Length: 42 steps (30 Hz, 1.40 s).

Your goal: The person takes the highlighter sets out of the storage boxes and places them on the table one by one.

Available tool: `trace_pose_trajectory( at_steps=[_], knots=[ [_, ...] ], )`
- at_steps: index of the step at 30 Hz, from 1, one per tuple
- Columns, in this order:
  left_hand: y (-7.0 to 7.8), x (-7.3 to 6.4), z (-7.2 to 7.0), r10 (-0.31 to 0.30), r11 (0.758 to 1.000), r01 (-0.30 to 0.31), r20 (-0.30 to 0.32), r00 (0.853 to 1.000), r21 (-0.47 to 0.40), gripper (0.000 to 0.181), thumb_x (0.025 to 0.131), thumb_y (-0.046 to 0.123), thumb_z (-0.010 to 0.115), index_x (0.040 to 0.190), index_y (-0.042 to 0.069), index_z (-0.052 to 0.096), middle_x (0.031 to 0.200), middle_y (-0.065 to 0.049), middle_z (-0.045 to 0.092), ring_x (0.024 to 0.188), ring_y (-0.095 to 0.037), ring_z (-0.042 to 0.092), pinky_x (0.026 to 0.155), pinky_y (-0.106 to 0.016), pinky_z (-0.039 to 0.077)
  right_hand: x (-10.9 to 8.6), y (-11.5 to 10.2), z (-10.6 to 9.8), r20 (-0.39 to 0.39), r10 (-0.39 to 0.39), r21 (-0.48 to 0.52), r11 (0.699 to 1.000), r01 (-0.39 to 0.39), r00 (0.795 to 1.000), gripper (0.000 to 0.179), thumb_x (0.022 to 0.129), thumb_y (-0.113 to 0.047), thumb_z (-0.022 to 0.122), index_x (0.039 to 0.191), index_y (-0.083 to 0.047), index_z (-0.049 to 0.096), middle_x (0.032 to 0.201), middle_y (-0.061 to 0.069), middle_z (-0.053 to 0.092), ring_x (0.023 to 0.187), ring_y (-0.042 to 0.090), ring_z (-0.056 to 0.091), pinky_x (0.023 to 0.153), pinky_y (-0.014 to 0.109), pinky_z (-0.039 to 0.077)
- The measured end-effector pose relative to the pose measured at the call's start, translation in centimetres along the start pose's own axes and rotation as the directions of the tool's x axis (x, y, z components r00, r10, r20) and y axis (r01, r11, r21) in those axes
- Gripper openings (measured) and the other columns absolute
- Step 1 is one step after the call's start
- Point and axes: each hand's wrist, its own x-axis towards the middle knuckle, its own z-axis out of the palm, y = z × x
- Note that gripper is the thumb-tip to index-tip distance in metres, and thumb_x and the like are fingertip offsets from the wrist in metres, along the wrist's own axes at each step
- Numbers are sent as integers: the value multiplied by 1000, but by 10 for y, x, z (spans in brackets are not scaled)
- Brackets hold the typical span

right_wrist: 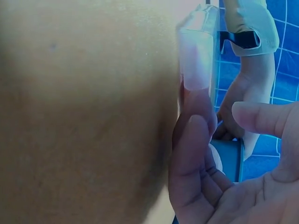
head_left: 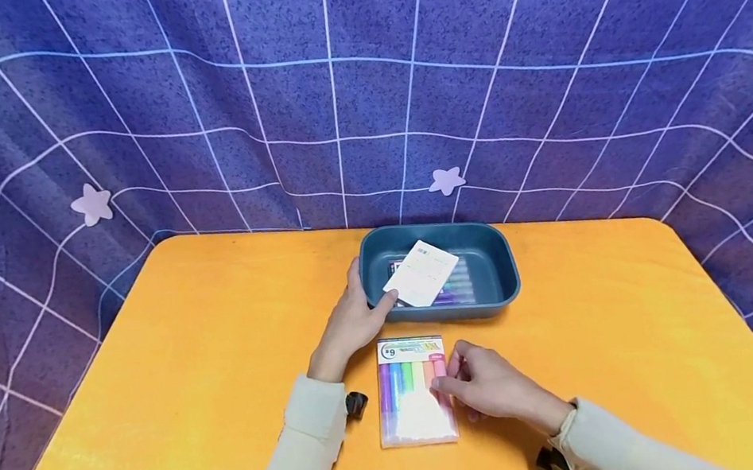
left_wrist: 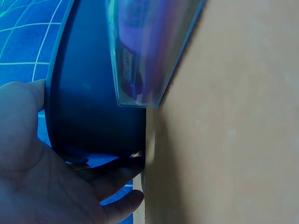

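A dark blue plastic bin [head_left: 502, 304] stands near the table's back edge. My left hand [head_left: 352, 319] grips its left end, the thumb over the front rim and the fingers along the outside. Inside the bin, a white printed packet [head_left: 418, 273] lies slanted over a clear pack of colored pens [head_left: 458, 288]. In front of the bin lies a clear flat pack of pastel highlighters [head_left: 414, 398], its printed header toward the bin. At the pack's right edge is my right hand [head_left: 487, 384], fingers against the side; the right wrist view shows the thumb [right_wrist: 254, 116] apart from them.
An orange cloth covers the table [head_left: 220, 353]. Behind it hangs a purple-blue curtain [head_left: 302, 117] with a white grid and stars. A black strap piece [head_left: 356, 405] sits at the left cuff, another [head_left: 551, 462] at the right.
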Motion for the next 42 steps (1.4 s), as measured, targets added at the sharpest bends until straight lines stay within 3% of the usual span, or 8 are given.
trace_pose_trajectory(
  at_steps=[14,22,29,34,38,42],
  knots=[
    [0,2,-1,0,1000,0,-2,1000,10,94,97,49,59,163,16,0,165,-14,30,149,-35,38,120,-57,33,5,-1,-4,-36,-169,-59,984,167,985,22,94,-29,71,88,-11,60,69,0,61,60,14,55,52,23,45],
    [-2,2,-2,-5,1000,5,-2,1000,11,94,97,49,58,163,15,0,166,-13,29,149,-35,38,120,-57,32,7,-1,-10,106,-361,-5,931,364,926,15,96,-22,69,91,-9,63,74,11,64,63,18,61,58,22,52],
    [-2,2,-1,-8,1000,8,-3,1000,12,94,97,51,58,163,17,0,166,-12,29,149,-35,38,120,-57,33,5,-5,-16,123,-376,26,926,375,919,14,96,-19,67,94,-5,64,78,15,66,65,20,61,60,21,52],
    [-2,2,-3,0,1000,0,-4,1000,21,94,97,51,58,163,16,1,165,-14,30,149,-36,38,119,-59,33,6,-4,-22,135,-406,-2,912,410,904,12,98,-21,66,95,-10,64,83,13,69,72,21,65,66,21,52],
    [-1,1,-3,-7,1000,7,-9,1000,15,95,97,49,59,163,15,1,166,-13,29,149,-36,38,119,-59,33,7,-5,-24,114,-418,1,907,420,901,9,98,-19,66,98,-11,65,87,11,72,76,24,66,67,21,50],
    [-1,1,0,-3,1000,3,-1,1000,15,95,97,50,58,163,15,-1,166,-13,28,149,-36,38,119,-58,33,7,-6,-25,63,-427,-29,903,429,902,9,96,-18,67,98,-10,65,88,7,69,74,17,62,66,21,50]
  ],
)
